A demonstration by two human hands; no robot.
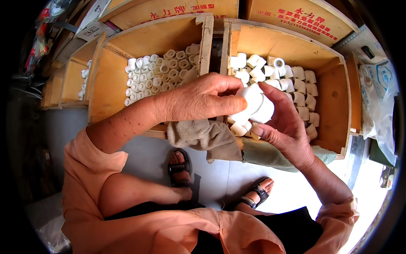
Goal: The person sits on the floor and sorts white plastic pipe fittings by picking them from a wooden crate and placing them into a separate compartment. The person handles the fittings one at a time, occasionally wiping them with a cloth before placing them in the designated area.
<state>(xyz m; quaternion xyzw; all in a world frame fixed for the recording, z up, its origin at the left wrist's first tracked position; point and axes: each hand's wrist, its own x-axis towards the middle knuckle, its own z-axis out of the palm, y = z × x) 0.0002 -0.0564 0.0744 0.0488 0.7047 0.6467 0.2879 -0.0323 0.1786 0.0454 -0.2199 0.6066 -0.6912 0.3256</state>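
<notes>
Just in front of the right-hand crate, both my hands meet on a white plastic pipe elbow (262, 111). My left hand (203, 98) pinches it from the left, thumb along its side and fingertips partly hidden behind it. Curved round its right side is my right hand (287, 120), with fingertips at the top and thumb near the lower edge. Whether the white piece is one fitting or two pressed together, I cannot tell. Below and behind my hands, many similar white elbows (298, 86) lie in rows and loose in the right wooden crate (334, 91).
A left wooden crate (105, 84) holds many smaller white ring-ended fittings (146, 76). Brown cloth (196, 135) and green cloth (275, 154) drape over the crates' front edges. Wooden boxes (296, 19) stand behind. A clear plastic bag (380, 93) hangs at the right. My sandalled feet (179, 167) are below.
</notes>
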